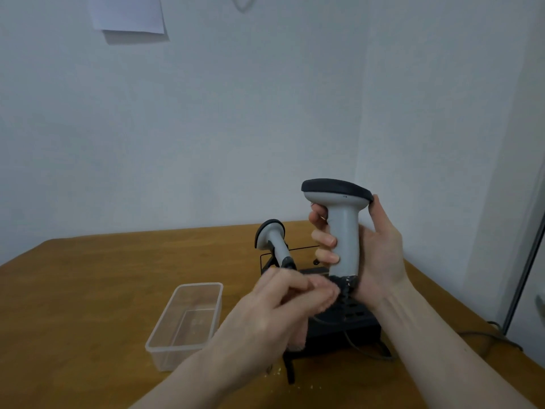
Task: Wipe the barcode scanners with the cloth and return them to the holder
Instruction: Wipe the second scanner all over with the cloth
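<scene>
My right hand grips a grey barcode scanner by its handle and holds it upright above the table, black head on top. My left hand, blurred, is at the scanner's black lower end with fingers curled. A pale beige cloth hangs below its palm, mostly hidden by the hand. A second grey scanner stands tilted in the black holder, just behind my left hand. The holder's perforated base lies under both hands.
A clear plastic container sits on the wooden table left of the holder. A dark cable trails off the table's right edge. The wall rises close behind, with a paper sheet pinned high up.
</scene>
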